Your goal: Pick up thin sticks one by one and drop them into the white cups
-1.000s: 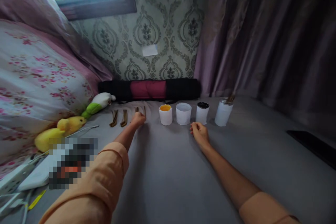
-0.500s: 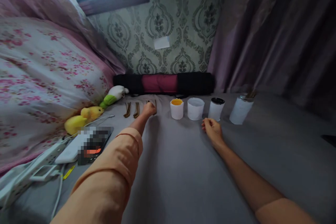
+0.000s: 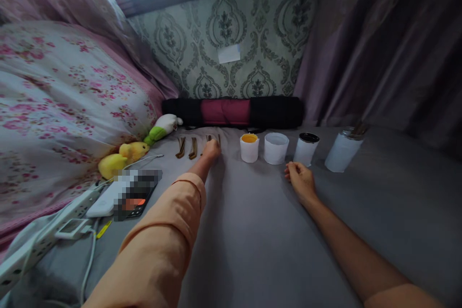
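Observation:
My left hand (image 3: 211, 150) reaches forward with its fingers closed, low over the sheet. Thin brown strips (image 3: 218, 139) show just behind and beside its fingers; whatever they grip is hidden. To its left lie two bent bundles of brown strips, a nearer bundle (image 3: 193, 148) and an outer bundle (image 3: 180, 148). My right hand (image 3: 301, 182) is curled shut on the sheet, with nothing visible in it. Right behind it stands a white-wrapped container with a dark top (image 3: 305, 151). Left of that are a wide white tub (image 3: 276, 150) and a white cup with yellow inside (image 3: 249, 150).
A white-wrapped jar (image 3: 342, 151) holding brown sticks leans at the right. A black and maroon roll (image 3: 225, 113) lies along the wall. Left are plush toys (image 3: 114, 165), a phone (image 3: 139, 197), a white box (image 3: 103, 202), a power strip (image 3: 46, 231) and cables.
The view has shifted slightly, so everything sits a little further right. My left hand stays by the brown strips and my right hand stays curled in front of the dark-topped container.

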`<control>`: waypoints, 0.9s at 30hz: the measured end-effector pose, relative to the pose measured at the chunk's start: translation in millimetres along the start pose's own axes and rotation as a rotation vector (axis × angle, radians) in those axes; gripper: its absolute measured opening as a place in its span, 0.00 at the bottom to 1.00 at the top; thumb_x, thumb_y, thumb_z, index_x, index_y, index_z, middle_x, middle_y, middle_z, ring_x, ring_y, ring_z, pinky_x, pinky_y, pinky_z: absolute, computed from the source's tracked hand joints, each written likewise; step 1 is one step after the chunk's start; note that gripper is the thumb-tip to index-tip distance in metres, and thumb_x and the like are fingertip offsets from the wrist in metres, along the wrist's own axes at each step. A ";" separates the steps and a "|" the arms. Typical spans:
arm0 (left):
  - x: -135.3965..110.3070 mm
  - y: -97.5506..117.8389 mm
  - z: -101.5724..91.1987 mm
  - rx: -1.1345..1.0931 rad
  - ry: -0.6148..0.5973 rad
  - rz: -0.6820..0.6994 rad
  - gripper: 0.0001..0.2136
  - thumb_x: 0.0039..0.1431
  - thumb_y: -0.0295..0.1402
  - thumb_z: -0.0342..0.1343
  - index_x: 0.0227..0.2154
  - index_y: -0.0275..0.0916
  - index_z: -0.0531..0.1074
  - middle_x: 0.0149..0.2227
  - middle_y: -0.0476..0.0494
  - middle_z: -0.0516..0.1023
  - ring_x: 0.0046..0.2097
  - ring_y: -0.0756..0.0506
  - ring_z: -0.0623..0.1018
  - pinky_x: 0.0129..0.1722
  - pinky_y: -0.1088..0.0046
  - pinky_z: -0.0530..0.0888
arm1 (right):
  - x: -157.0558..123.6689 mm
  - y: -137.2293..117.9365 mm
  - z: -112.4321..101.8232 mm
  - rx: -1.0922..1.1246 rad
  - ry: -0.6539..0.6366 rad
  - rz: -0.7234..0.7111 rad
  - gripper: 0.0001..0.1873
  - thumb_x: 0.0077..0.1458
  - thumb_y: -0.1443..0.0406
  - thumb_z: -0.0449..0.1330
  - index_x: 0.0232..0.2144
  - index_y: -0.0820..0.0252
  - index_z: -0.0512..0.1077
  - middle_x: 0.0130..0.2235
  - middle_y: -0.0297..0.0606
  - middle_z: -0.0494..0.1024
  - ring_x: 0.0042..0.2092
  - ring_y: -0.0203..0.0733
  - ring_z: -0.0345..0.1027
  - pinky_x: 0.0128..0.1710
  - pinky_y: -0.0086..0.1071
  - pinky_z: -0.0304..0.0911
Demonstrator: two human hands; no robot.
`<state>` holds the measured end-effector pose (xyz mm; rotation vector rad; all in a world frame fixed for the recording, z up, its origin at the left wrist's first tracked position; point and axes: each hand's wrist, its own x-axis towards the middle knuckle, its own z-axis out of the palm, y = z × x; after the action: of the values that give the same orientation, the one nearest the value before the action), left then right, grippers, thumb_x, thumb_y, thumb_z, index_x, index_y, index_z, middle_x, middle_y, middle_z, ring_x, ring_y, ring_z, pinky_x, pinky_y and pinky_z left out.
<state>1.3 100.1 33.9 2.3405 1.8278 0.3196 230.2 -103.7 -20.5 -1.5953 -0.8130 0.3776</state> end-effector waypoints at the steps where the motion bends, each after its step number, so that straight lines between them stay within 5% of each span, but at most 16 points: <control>1: -0.1 0.3 0.4 -0.004 0.007 -0.006 0.14 0.52 0.31 0.48 0.41 0.36 0.71 0.44 0.34 0.73 0.46 0.43 0.72 0.43 0.72 0.67 | 0.1 0.2 0.0 -0.002 0.000 -0.003 0.19 0.48 0.52 0.50 0.28 0.63 0.69 0.25 0.38 0.72 0.23 0.35 0.65 0.22 0.27 0.58; 27: -8.1 3.5 5.9 -0.040 -0.010 -0.063 0.14 0.48 0.27 0.49 0.39 0.38 0.71 0.43 0.36 0.73 0.46 0.43 0.72 0.41 0.72 0.68 | 0.0 1.6 0.1 0.008 -0.005 -0.004 0.20 0.48 0.51 0.50 0.28 0.63 0.69 0.25 0.40 0.73 0.23 0.35 0.64 0.22 0.27 0.59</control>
<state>4.2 91.5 28.4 2.2494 1.8683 0.3325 230.5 -103.6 -22.0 -1.5857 -0.8174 0.3820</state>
